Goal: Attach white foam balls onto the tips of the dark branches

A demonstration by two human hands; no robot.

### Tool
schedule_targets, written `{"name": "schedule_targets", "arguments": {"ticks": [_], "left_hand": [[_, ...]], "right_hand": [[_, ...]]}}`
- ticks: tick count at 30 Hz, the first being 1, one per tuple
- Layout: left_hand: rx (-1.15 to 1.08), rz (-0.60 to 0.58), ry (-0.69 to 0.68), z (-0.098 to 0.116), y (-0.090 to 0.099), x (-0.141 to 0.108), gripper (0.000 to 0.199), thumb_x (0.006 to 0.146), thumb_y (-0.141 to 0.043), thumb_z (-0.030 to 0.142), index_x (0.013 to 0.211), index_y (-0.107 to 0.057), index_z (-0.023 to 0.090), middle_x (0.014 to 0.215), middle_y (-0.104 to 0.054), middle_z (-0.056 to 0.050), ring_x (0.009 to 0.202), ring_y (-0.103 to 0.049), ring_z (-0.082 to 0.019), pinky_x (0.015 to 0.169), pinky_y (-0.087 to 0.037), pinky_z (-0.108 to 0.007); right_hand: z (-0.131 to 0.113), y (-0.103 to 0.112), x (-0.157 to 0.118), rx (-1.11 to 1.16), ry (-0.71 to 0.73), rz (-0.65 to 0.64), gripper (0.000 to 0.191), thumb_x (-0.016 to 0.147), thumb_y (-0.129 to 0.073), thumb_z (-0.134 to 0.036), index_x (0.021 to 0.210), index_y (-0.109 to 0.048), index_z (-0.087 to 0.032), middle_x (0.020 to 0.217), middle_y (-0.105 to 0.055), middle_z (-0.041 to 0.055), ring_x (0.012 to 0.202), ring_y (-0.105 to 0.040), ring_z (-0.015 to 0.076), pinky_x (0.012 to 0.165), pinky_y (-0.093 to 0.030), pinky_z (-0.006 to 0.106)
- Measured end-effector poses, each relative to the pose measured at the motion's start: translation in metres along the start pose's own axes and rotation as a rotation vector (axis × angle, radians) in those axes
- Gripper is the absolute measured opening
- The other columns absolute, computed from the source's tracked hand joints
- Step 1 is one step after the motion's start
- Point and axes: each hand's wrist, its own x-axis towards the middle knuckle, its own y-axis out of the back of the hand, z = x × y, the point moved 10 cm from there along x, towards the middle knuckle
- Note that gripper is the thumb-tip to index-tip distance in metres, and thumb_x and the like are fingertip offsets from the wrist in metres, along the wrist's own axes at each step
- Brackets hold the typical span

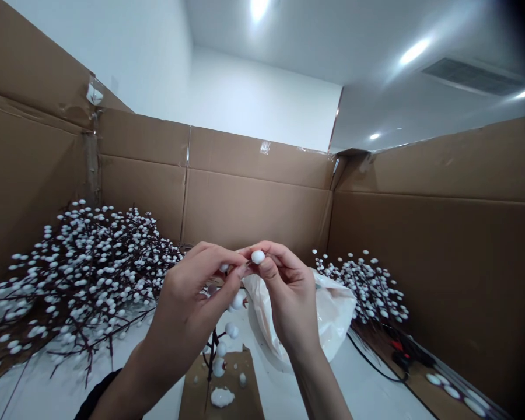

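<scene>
"Where is the white berry [258, 257]?"

"Near the middle of the view, at the tips of the right hand [291, 291], whose thumb and forefinger are clamped on it."

"And the left hand [192, 297]?"

"It meets the right one from nine o'clock. Its thumb and forefinger are pressed together on a thin stem [248, 262] just beside the berry. A dark sleeve [100, 396] shows at that wrist."

"What lies below them?"

"Taking the berry as the centre of the dial, a dark twig [210, 357] with several white berries stands at seven o'clock, its top hidden by the left hand. Behind its lower part, between six and seven, a cardboard piece [245, 402] lies on the white desk [284, 402], with a glossy white blob [222, 398] on it."

"And on either side?"

"A big heap of berry branches [114, 256] fills nine o'clock. A smaller bunch [371, 289] sits between three and four, and a crumpled white plastic bag [336, 315] is at four, partly behind the right hand. Farther out at four, a black cable [376, 368] curves near a red object [400, 350], too blurred to identify."

"What stands at twelve?"

"A cardboard wall [254, 198], creased and taped."
</scene>
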Motion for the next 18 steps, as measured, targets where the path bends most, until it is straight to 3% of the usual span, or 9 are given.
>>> {"name": "schedule_targets", "arguments": {"ticks": [18], "left_hand": [[0.028,0.007,0.041,-0.0028,0.0014,-0.0011,0.011,0.088,-0.055,0.019,0.088,-0.065,0.024,0.082,-0.063,0.004,0.074,-0.057,-0.009,0.062,-0.045,-0.019]], "right_hand": [[0.0019,-0.0002,0.0018,0.012,-0.002,-0.012,0.010,0.088,-0.060,-0.025,0.087,-0.070,-0.023,0.081,-0.072,0.0000,0.070,-0.067,0.0107,0.069,-0.058,0.024]]}}
